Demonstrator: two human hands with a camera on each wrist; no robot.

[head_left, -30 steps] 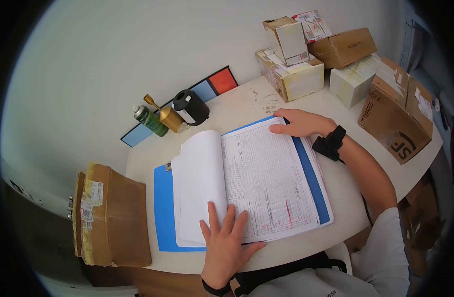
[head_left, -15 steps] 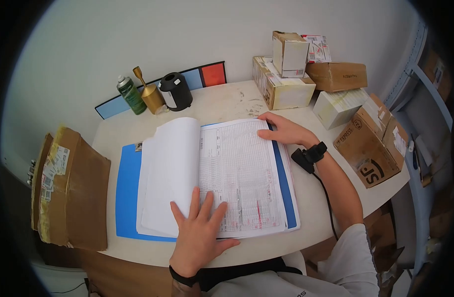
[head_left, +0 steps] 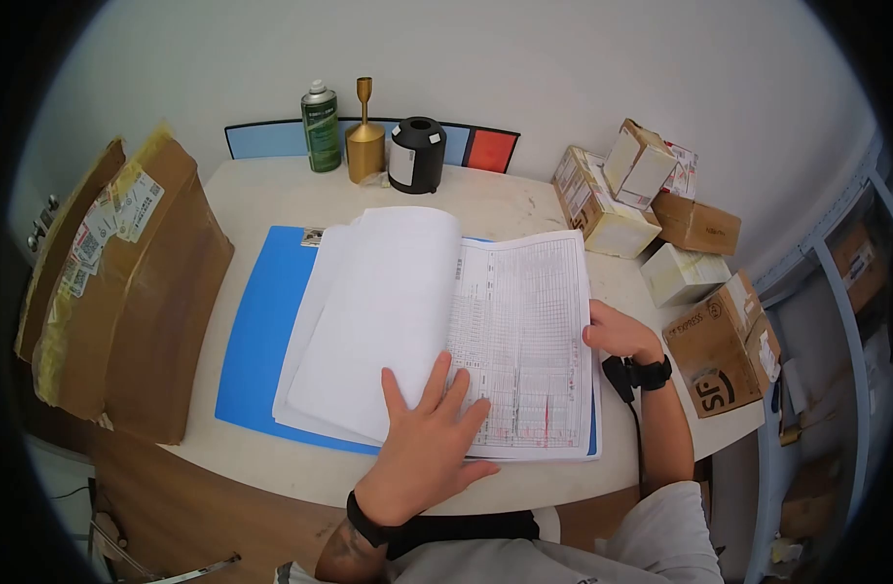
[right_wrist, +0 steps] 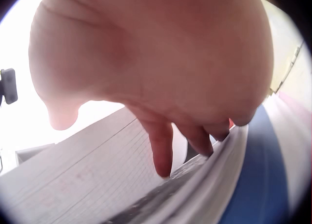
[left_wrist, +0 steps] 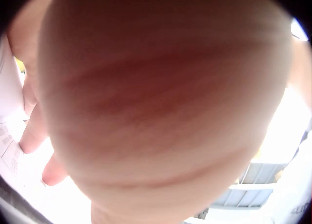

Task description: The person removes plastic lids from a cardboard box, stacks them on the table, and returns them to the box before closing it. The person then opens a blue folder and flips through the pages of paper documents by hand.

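A blue folder (head_left: 252,360) lies on the table with a stack of papers on it and a metal clip (head_left: 313,237) near its top. White pages (head_left: 378,302) are turned over to the left, their fold rising in a curve. To the right a printed form (head_left: 524,321) with a dense grid and red marks lies face up. My left hand (head_left: 427,438) rests with spread fingers across the fold and the form's lower left. At the form's right edge is my right hand (head_left: 623,336); in the right wrist view its fingertips (right_wrist: 163,168) touch the sheet edges, the thumb apart from them.
A large cardboard box (head_left: 145,292) stands at the left. Along the wall are a green spray can (head_left: 321,131), a brass-coloured vessel (head_left: 364,146) and a black cylinder (head_left: 417,156). Several parcels, among them an SF box (head_left: 714,355), are piled at the right.
My right hand has moved from the form's upper right corner down its right edge. The left hand stays spread on the papers. The head view has shifted.
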